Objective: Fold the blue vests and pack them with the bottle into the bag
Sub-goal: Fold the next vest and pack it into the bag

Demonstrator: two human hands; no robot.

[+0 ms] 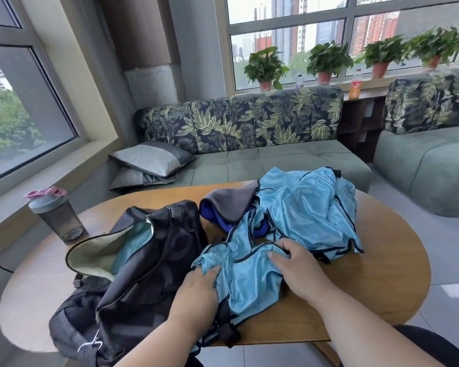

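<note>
Nearest the camera: both forearms, reaching over the near counter (382,284) edge onto a crumpled blue vest (249,279). The left hand (196,290) is seen clutching the vest's left margin, fingers curled into the mesh. The right hand (298,268) is laid on the vest's upper right, fingertips bunching cloth at the dark-trimmed edge; a grasp, as far as can be judged.

The vest is held between the two grips, its long axis running roughly from the near edge away toward the pile of vests (310,207) beyond. A spreading pull apart looks called for.

The bag (143,274) lies just left of the left hand, mouth open, blue cloth visible inside. The bottle (55,215) stands upright, well apart at far left, nearer the left hand.
</note>
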